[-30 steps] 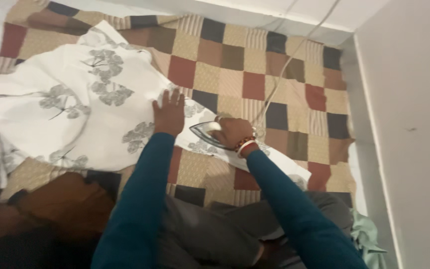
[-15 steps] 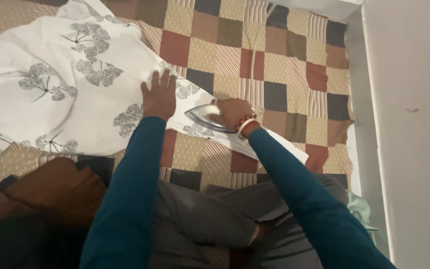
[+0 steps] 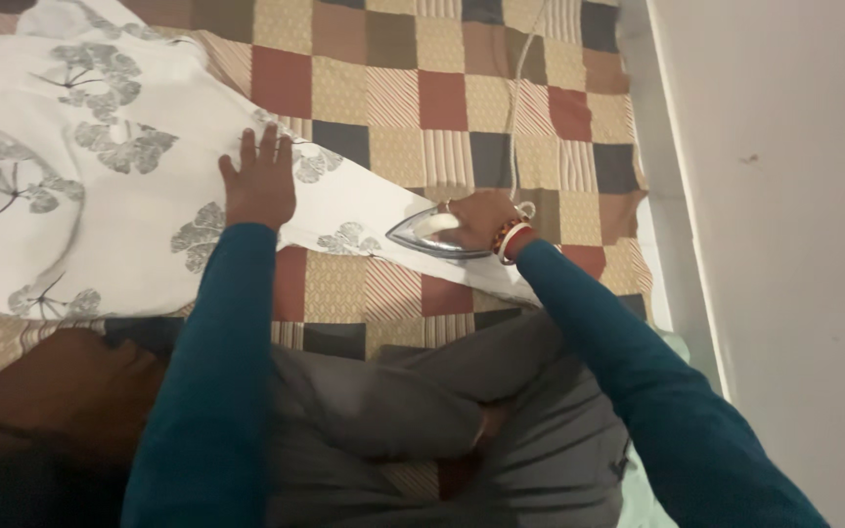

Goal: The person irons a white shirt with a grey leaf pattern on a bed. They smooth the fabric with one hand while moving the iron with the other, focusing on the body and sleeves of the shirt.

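Note:
A white cloth (image 3: pixel 100 215) with grey leaf prints lies spread over a patchwork quilt (image 3: pixel 422 98). My left hand (image 3: pixel 258 182) presses flat on the cloth, fingers spread. My right hand (image 3: pixel 481 219), with beaded bangles at the wrist, grips the handle of a silver clothes iron (image 3: pixel 425 235). The iron rests on a narrow strip of the cloth, its tip pointing left toward my left hand. The iron's white cord (image 3: pixel 516 108) runs up and away across the quilt.
A pale wall (image 3: pixel 784 244) stands along the right side. My grey-trousered legs (image 3: pixel 422 411) fold at the bottom. A brown cloth (image 3: pixel 61 381) lies at the lower left, and a pale green cloth (image 3: pixel 643 489) shows at the lower right.
The view has shifted, so the cloth and both hands sit further left and the wall fills more of the right. The gap between my left hand and the iron has widened.

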